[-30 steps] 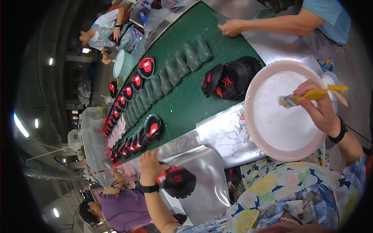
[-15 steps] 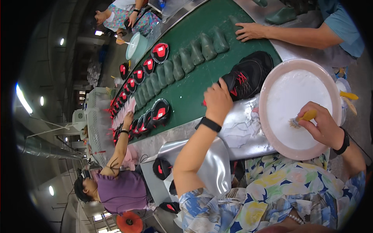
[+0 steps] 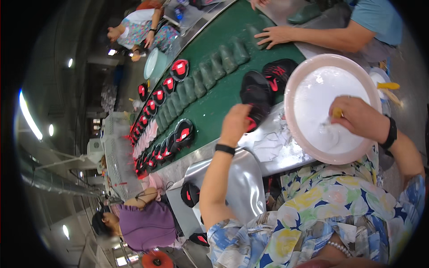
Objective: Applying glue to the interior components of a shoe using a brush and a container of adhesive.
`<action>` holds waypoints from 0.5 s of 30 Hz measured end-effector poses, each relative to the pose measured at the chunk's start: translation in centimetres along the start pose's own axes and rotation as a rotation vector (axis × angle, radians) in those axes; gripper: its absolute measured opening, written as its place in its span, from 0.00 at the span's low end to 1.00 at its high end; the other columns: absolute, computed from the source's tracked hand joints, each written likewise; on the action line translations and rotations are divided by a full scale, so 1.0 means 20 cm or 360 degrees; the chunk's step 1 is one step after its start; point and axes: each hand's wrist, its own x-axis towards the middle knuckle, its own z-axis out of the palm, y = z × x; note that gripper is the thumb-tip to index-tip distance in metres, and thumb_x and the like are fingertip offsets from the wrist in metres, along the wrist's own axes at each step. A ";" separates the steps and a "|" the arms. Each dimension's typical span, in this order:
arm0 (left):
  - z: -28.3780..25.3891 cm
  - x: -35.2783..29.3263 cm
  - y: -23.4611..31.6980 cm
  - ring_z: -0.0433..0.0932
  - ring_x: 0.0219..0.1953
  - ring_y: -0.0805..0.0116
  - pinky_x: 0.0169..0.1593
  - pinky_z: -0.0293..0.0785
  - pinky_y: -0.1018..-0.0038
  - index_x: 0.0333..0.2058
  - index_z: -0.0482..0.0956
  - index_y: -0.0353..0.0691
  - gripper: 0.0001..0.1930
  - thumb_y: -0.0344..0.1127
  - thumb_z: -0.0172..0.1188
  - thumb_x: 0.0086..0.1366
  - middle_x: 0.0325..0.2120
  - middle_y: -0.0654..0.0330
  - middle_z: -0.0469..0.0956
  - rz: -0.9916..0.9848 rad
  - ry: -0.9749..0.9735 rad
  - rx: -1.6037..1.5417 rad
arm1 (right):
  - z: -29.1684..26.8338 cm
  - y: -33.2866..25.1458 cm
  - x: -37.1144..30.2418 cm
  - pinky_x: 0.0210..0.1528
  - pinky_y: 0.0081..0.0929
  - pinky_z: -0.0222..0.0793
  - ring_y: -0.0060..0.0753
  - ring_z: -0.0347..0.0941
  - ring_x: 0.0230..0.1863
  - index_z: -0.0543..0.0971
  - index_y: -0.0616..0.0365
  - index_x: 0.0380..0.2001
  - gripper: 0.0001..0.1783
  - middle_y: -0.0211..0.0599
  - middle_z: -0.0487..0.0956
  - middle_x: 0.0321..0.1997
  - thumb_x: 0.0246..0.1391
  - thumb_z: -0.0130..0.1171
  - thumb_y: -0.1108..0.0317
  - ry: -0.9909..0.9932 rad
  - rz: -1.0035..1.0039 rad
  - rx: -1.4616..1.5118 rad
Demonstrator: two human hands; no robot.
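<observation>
My left hand (image 3: 235, 124) grips a black shoe upper (image 3: 257, 96) with red trim by one end and holds it tilted over the belt. Beyond it, a second black shoe upper (image 3: 281, 71) with red laces lies near the belt's edge. In my right hand (image 3: 357, 119) is a brush (image 3: 337, 112) with a yellow handle, pointing down into the basin; its bristles are hidden at the liquid. The pink basin (image 3: 291, 129) holds white liquid and stands at the right, close to my body.
A green belt (image 3: 214, 111) carries rows of dark green shoe lasts (image 3: 208, 73) and black-red shoe uppers (image 3: 183, 130). Across it, a co-worker's hand (image 3: 275, 36) touches a last. Other people work at the left and far side. Metal tray (image 3: 246, 174) below my left forearm.
My left hand has lifted one shoe upper off the other and turned it toward me. My right hand has tipped the brush down into the white liquid. A far co-worker's hand has appeared.
</observation>
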 end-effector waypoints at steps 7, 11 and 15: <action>-0.35 -0.26 -0.02 0.75 0.60 0.57 0.61 0.76 0.62 0.64 0.63 0.38 0.28 0.22 0.58 0.68 0.60 0.52 0.73 -0.1051 0.0490 -0.2168 | -0.19 0.12 0.08 0.41 0.33 0.71 0.41 0.78 0.36 0.78 0.62 0.36 0.12 0.42 0.81 0.36 0.61 0.64 0.63 0.0500 -0.0195 0.0126; -0.25 -0.18 0.19 0.77 0.57 0.58 0.61 0.75 0.61 0.64 0.65 0.35 0.30 0.28 0.65 0.65 0.60 0.53 0.74 -0.0960 0.0172 -0.2028 | -0.18 0.02 0.21 0.39 0.33 0.72 0.40 0.79 0.36 0.76 0.61 0.35 0.11 0.41 0.81 0.36 0.60 0.65 0.64 0.0604 -0.0489 0.0420; -0.14 -0.04 0.40 0.77 0.58 0.58 0.61 0.74 0.62 0.64 0.66 0.34 0.30 0.31 0.65 0.66 0.60 0.52 0.73 -0.0761 0.0080 -0.2003 | -0.15 0.01 0.24 0.38 0.31 0.72 0.39 0.78 0.35 0.74 0.61 0.34 0.11 0.41 0.80 0.36 0.59 0.66 0.68 0.0743 -0.0571 0.0393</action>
